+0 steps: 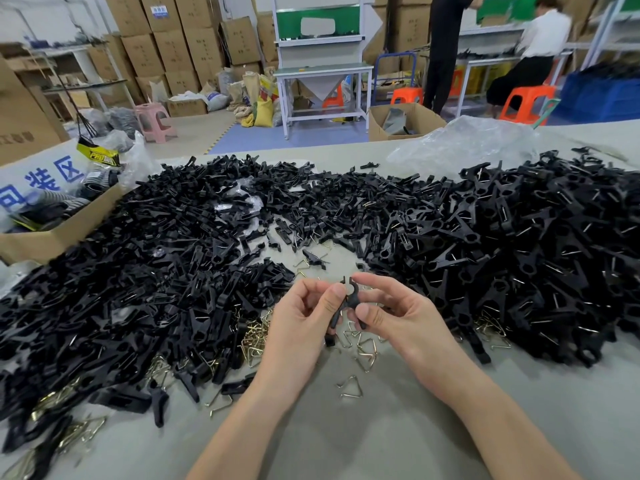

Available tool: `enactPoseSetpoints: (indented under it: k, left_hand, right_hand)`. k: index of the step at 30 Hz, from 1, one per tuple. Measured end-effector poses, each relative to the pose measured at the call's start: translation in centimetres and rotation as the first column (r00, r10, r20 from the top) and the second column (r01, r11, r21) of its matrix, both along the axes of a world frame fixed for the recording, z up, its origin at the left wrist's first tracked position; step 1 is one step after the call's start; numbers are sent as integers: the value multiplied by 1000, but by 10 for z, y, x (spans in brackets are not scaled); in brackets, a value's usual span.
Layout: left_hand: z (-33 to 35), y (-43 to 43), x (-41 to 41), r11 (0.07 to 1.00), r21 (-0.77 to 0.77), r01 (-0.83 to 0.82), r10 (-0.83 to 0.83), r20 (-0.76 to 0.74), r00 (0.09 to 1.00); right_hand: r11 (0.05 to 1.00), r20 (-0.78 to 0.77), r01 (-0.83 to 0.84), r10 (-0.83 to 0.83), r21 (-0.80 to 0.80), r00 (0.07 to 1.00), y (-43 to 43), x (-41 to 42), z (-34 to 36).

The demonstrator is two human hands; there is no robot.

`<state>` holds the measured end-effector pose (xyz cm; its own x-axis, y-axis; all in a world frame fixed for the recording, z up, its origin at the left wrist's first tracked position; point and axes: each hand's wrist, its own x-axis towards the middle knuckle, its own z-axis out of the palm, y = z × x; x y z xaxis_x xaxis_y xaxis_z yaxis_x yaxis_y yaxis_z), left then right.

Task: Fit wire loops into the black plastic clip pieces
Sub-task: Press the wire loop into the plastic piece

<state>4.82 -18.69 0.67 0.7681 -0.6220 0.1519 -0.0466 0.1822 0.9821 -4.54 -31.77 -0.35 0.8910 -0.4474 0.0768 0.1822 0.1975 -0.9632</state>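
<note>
Both hands pinch one black clip; no wire shows in it.

Your left hand (pixel 301 320) and right hand (pixel 401 317) hold the clip (pixel 349 301) between thumbs and curled fingers (pixel 377 282), above the counter (pixel 346 427). It looks light, stiff and probably slick, so grip its flat arms, not the round opening. Loose wire loops (pixel 366 355) lie just below your fingers. They look thin and likely springy, so take one by its bend.

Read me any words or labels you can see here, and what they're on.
"装区": blue characters on the white sign at the left; the character below them is cut off.
The yellow package label: too blurred to read.
The blue sticker on a stacked carton: too blurred.
</note>
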Motion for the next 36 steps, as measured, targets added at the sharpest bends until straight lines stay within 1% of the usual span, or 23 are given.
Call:
enactPoseSetpoints:
  k: [4,10,13,17,22,27,31,36]
  left_hand:
    - [-1,0,0,1000,27,0,-1,41,999]
    - [0,0,-1,998,54,25,-30,95,995]
    - [0,0,-1,998,57,26,-31,76,997]
    - [1,0,0,999,42,24,-25,22,999]
    - [2,0,1,999,48,6,-7,7,1000]
    - [-1,0,1,998,65,21,-23,31,999]
    - [0,-1,0,996,80,48,-50,20,999]
    - [2,0,-4,996,69,58,-61,38,997]
  right_hand:
    - [1000,-15,-11,11,-5,1000,0,0,-1]
    - [1000,-24,14,-15,-21,1000,0,-2,1]
    - [1000,-14,19,-19,-13,1000,0,-2,2]
    - [999,9,10,-10,34,1000,2,-1,3]
    - [999,27,-21,20,41,999,1,0,1]
    - [1000,34,-23,22,16,999,0,0,-1]
    - [1000,39,-17,17,-2,999,1,0,-2]
    - [999,32,43,-42,-11,999,0,-1,1]
